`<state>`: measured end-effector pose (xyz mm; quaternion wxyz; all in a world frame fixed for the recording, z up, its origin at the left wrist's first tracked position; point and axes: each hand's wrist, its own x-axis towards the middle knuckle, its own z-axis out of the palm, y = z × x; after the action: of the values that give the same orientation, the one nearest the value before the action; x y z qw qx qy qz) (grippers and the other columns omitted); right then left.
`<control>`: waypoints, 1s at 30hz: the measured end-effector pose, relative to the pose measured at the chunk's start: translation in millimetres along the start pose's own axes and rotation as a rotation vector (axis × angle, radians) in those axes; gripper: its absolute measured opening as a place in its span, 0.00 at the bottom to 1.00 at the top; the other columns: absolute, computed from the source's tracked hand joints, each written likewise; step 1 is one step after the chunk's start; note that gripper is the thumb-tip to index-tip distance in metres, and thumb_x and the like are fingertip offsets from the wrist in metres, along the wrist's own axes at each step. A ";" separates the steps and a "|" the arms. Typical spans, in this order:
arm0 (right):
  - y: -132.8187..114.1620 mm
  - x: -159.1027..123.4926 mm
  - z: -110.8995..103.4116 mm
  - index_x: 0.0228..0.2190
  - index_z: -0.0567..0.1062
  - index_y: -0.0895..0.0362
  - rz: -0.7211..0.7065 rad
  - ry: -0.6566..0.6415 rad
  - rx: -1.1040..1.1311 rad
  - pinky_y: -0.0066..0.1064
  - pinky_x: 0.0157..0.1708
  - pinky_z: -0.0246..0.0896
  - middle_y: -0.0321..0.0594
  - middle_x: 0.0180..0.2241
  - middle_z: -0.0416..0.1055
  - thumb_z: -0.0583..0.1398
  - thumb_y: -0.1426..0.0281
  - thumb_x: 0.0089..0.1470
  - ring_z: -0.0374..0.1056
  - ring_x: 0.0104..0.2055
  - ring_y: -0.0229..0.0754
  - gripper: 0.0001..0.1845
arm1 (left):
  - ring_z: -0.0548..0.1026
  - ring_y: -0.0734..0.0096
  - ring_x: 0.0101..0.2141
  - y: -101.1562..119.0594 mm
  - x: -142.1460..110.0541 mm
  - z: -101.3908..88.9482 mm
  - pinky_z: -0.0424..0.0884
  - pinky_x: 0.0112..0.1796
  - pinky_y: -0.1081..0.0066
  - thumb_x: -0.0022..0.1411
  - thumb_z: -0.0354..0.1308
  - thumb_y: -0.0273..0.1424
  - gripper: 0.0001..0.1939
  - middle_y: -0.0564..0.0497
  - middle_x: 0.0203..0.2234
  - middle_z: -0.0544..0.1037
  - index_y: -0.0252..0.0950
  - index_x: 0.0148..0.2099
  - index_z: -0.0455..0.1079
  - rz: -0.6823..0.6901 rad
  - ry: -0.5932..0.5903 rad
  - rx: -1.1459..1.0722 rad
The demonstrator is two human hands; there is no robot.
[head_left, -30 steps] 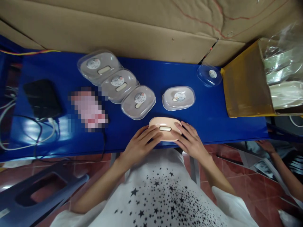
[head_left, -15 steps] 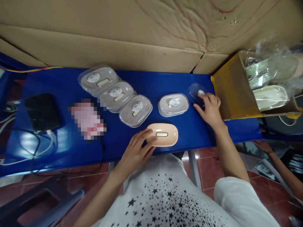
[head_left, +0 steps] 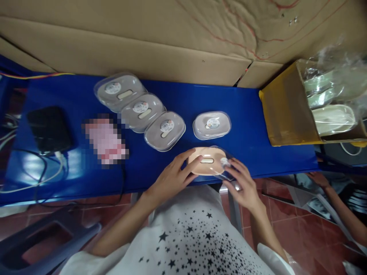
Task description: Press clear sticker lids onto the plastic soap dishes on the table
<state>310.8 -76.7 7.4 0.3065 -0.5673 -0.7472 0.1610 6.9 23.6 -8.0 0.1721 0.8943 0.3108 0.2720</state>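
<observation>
At the table's front edge lies a peach oval dish (head_left: 197, 165) with a pale slot-shaped inlay in its middle. My left hand (head_left: 179, 172) grips its left end, fingers over the rim and top. A clear plastic lid (head_left: 228, 175) with a round label is between the fingers of my right hand (head_left: 243, 184), overlapping the dish's right end and tilted a little. Just behind stands a greyish oval dish under a clear labelled lid (head_left: 212, 124). Three more lidded dishes, front (head_left: 165, 131), middle (head_left: 142, 112) and back (head_left: 120, 91), run in a slanting row on the left.
A cardboard box (head_left: 289, 107) on the right holds dishes in clear bags. On the left of the blue table (head_left: 169, 182) lie a black device (head_left: 49, 128) with cables and a blurred-out pink item (head_left: 106, 139). Another person's arm (head_left: 335, 198) shows at right.
My right hand has brought the clear lid from near the cardboard box leftward and toward me, onto the peach dish's right end. The dish and my left hand have shifted slightly right.
</observation>
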 end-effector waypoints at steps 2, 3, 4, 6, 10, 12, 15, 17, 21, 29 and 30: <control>-9.6 12.3 9.2 0.72 0.69 0.43 -0.125 -0.063 0.007 0.63 0.71 0.68 0.45 0.69 0.72 0.65 0.73 0.70 0.64 0.76 0.58 0.34 | 0.75 0.47 0.67 2.1 -4.3 0.5 0.84 0.59 0.47 0.82 0.57 0.38 0.37 0.33 0.71 0.68 0.46 0.83 0.46 -0.042 -0.007 -0.040; -11.7 19.1 11.9 0.73 0.68 0.44 -0.182 -0.090 -0.005 0.63 0.74 0.65 0.44 0.70 0.72 0.64 0.74 0.70 0.63 0.76 0.57 0.35 | 0.74 0.46 0.68 2.5 -7.1 0.3 0.83 0.60 0.47 0.82 0.57 0.40 0.38 0.33 0.73 0.66 0.47 0.84 0.45 -0.062 -0.012 -0.052; -12.5 25.7 13.6 0.73 0.67 0.45 -0.232 -0.116 -0.021 0.64 0.75 0.62 0.44 0.70 0.72 0.64 0.74 0.71 0.62 0.77 0.56 0.35 | 0.73 0.46 0.69 2.4 -10.1 0.0 0.83 0.60 0.47 0.81 0.57 0.41 0.38 0.33 0.73 0.65 0.47 0.84 0.45 -0.079 -0.012 -0.060; -11.7 37.4 15.0 0.74 0.66 0.47 -0.321 -0.172 -0.055 0.64 0.77 0.58 0.44 0.70 0.72 0.62 0.75 0.72 0.62 0.77 0.55 0.34 | 0.72 0.45 0.69 0.9 -16.4 -0.9 0.83 0.60 0.47 0.80 0.59 0.42 0.39 0.33 0.73 0.65 0.46 0.83 0.48 -0.107 0.010 -0.068; -3.0 49.9 16.2 0.72 0.68 0.45 -0.387 -0.243 -0.042 0.65 0.79 0.54 0.40 0.71 0.71 0.60 0.74 0.73 0.62 0.77 0.54 0.32 | 0.75 0.46 0.67 -1.5 -25.1 -1.2 0.82 0.62 0.46 0.77 0.64 0.40 0.40 0.35 0.69 0.69 0.48 0.82 0.51 -0.154 0.030 -0.067; 4.2 50.3 17.0 0.72 0.69 0.42 -0.347 -0.225 0.019 0.67 0.78 0.56 0.39 0.72 0.71 0.61 0.72 0.72 0.64 0.76 0.55 0.32 | 0.73 0.45 0.69 0.4 -25.5 -0.1 0.80 0.63 0.45 0.77 0.64 0.40 0.42 0.35 0.72 0.66 0.49 0.83 0.48 -0.171 0.009 -0.081; 14.3 44.7 18.6 0.72 0.70 0.41 -0.276 -0.159 0.079 0.67 0.73 0.65 0.39 0.72 0.70 0.62 0.71 0.71 0.65 0.75 0.58 0.32 | 0.68 0.43 0.73 5.4 -21.5 2.3 0.80 0.63 0.44 0.77 0.63 0.41 0.42 0.34 0.77 0.59 0.51 0.83 0.46 -0.178 0.001 -0.129; 18.3 38.0 20.0 0.71 0.70 0.40 -0.275 -0.122 0.058 0.68 0.72 0.67 0.40 0.70 0.71 0.63 0.71 0.70 0.65 0.75 0.59 0.32 | 0.65 0.43 0.75 8.1 -17.0 3.5 0.78 0.65 0.42 0.77 0.63 0.42 0.43 0.35 0.78 0.57 0.52 0.83 0.44 -0.177 -0.012 -0.155; 20.9 25.0 22.6 0.69 0.72 0.38 -0.285 -0.114 -0.037 0.71 0.73 0.65 0.39 0.68 0.73 0.67 0.69 0.68 0.67 0.74 0.60 0.32 | 0.64 0.45 0.76 9.1 -9.8 3.5 0.76 0.67 0.43 0.78 0.62 0.40 0.41 0.37 0.79 0.56 0.52 0.83 0.45 -0.178 -0.060 -0.175; 19.9 23.8 28.8 0.70 0.70 0.38 -0.400 -0.066 -0.105 0.64 0.74 0.67 0.39 0.60 0.80 0.70 0.70 0.67 0.73 0.69 0.54 0.36 | 0.65 0.48 0.75 6.9 -11.8 4.5 0.76 0.67 0.42 0.78 0.63 0.37 0.36 0.39 0.77 0.61 0.51 0.80 0.53 -0.174 -0.050 -0.153; 18.7 24.6 29.3 0.71 0.69 0.38 -0.398 -0.066 -0.108 0.64 0.73 0.67 0.39 0.61 0.80 0.70 0.71 0.67 0.73 0.69 0.54 0.36 | 0.66 0.48 0.75 6.6 -12.4 4.3 0.77 0.66 0.43 0.78 0.63 0.38 0.36 0.40 0.78 0.60 0.51 0.80 0.52 -0.181 -0.056 -0.159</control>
<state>301.9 -44.6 -19.1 0.2771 -0.4185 -0.8616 0.0756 4.4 10.0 -13.0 0.2748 0.8534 0.3631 0.2539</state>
